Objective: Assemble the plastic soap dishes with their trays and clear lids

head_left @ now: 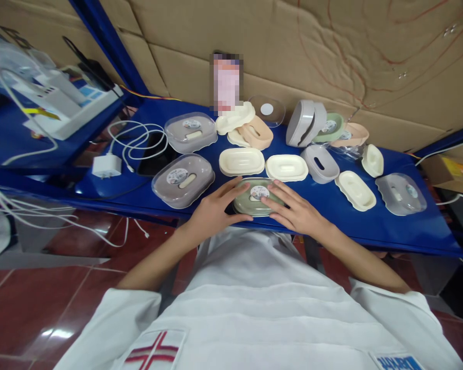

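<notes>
Left hand (216, 208) and right hand (295, 211) both lie flat on the green lidded box (253, 204). Their fingers are extended and slightly apart on its clear lid, not clamped. The box sits at the near edge of the blue shelf (370, 226), mid-length. Just left is a grey lidded box (183, 181). Just behind are two cream trays (241, 162) (286, 168). More boxes stand along the far edge, and a white charger (107, 166) lies toward the left end.

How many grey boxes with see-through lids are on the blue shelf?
3. One grey box sits beside the left hand, another behind it, a third at the far right. The pile at the back may hide more.
</notes>
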Motion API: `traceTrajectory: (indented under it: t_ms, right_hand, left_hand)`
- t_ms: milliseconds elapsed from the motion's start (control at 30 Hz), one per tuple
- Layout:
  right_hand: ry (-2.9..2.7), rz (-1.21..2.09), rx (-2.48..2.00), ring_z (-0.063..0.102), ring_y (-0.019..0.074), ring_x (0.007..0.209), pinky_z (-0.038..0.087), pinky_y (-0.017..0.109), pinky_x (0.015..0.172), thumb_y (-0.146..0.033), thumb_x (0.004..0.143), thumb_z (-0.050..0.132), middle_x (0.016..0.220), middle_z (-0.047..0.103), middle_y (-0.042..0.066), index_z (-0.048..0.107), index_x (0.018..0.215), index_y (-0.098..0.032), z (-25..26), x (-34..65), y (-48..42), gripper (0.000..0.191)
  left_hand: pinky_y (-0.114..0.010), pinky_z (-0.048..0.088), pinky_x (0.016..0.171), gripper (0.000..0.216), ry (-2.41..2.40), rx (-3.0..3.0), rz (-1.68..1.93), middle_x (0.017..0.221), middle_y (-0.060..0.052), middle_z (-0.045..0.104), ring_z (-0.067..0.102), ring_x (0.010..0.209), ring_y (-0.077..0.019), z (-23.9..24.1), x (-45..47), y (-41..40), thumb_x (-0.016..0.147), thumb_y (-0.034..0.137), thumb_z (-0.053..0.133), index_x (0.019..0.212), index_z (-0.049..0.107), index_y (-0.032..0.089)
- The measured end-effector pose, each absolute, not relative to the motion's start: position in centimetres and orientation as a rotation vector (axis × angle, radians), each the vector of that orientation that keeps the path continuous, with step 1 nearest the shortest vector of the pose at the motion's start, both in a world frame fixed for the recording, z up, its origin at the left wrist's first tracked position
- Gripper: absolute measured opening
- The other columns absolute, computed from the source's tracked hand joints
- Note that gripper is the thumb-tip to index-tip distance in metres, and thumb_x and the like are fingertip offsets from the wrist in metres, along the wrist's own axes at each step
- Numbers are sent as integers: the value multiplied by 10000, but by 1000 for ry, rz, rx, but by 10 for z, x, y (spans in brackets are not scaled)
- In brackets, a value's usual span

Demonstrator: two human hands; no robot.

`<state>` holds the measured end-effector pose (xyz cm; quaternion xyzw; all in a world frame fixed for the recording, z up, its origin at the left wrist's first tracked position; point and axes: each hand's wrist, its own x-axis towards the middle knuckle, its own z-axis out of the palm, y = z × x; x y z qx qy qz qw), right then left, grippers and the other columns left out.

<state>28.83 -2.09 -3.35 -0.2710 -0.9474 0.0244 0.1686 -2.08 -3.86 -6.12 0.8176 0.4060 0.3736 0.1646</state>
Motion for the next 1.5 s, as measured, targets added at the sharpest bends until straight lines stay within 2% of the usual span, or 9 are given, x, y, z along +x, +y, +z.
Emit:
traceTrajectory:
  t_ms: [133, 333, 567, 700, 833, 1167, 1267, 1400, 1500]
  right_hand:
    - [-2655, 49, -787, 301, 377, 1676, 361, 690, 1323, -387, 1083, 648, 1714, 490, 145, 579, 1623, -307, -36, 288, -19, 550]
    - [-2650, 149, -763, 432, 345, 1622, 388, 641, 1330, -340, 1082, 649, 1671, 553, 100, 607, 1596, -364, -35, 291, -19, 516]
    - [-2648, 112, -752, 441, 330, 1616, 403, 630, 1328, -342, 1092, 633, 1631, 595, 95, 656, 1548, -359, -35, 289, -21, 457]
    - [-2607, 121, -767, 371, 344, 1650, 420, 625, 1322, -359, 1095, 628, 1711, 496, 128, 525, 1662, -310, -33, 287, -21, 579]
    - [-2560, 126, -878, 351, 357, 1654, 428, 615, 1322, -379, 1075, 661, 1778, 383, 103, 351, 1748, -368, -33, 287, -24, 740]
    - [-2572, 241, -857, 334, 367, 1666, 456, 595, 1301, -386, 1044, 722, 1828, 274, 106, 298, 1760, -397, -35, 290, -25, 832]
    - [-2556, 240, -846, 430, 353, 1624, 489, 547, 1287, -393, 1033, 743, 1810, 325, 84, 329, 1747, -412, -35, 295, -23, 826]
    - [-2482, 43, -827, 502, 366, 1574, 491, 569, 1283, -359, 1003, 787, 1760, 418, 74, 408, 1711, -428, -29, 312, -27, 805]
    - [-2306, -194, -1020, 541, 377, 1538, 509, 570, 1251, -407, 981, 817, 1718, 473, 114, 486, 1674, -378, -13, 348, -27, 768]
  left_hand:
    - [-486, 589, 1183, 808, 1159, 2344, 1068, 1621, -144, 601, 642, 1459, -329, -60, -22, -38, 909, 642, 810, 1591, 563, 285]
    - [-509, 588, 1185, 801, 1148, 2354, 1063, 1629, -154, 583, 633, 1467, -342, -63, -21, -38, 912, 618, 827, 1587, 546, 290]
    - [-501, 582, 1198, 708, 1124, 2330, 1066, 1620, -147, 572, 622, 1474, -341, -65, -20, -37, 927, 556, 842, 1527, 581, 285]
    - [-499, 583, 1193, 702, 1140, 2317, 1039, 1649, -151, 542, 592, 1504, -343, -61, -19, -38, 970, 549, 797, 1562, 532, 278]
    - [-519, 524, 1251, 732, 1148, 2307, 957, 1673, -150, 515, 529, 1559, -339, -56, -19, -38, 1003, 536, 761, 1621, 464, 281]
    - [-507, 552, 1220, 689, 1122, 2317, 991, 1591, -160, 575, 593, 1494, -334, -56, -21, -37, 980, 529, 793, 1555, 528, 257]
    - [-522, 523, 1251, 714, 1095, 2308, 928, 1627, -158, 544, 564, 1523, -331, -51, -21, -39, 989, 504, 788, 1593, 485, 274]
    - [-553, 457, 1307, 804, 1024, 2338, 907, 1772, -164, 374, 410, 1641, -346, -49, -22, -41, 1018, 475, 757, 1686, 347, 299]
    - [-546, 465, 1301, 708, 1051, 2345, 915, 1780, -161, 360, 399, 1648, -335, -49, -21, -41, 1069, 427, 684, 1684, 359, 292]
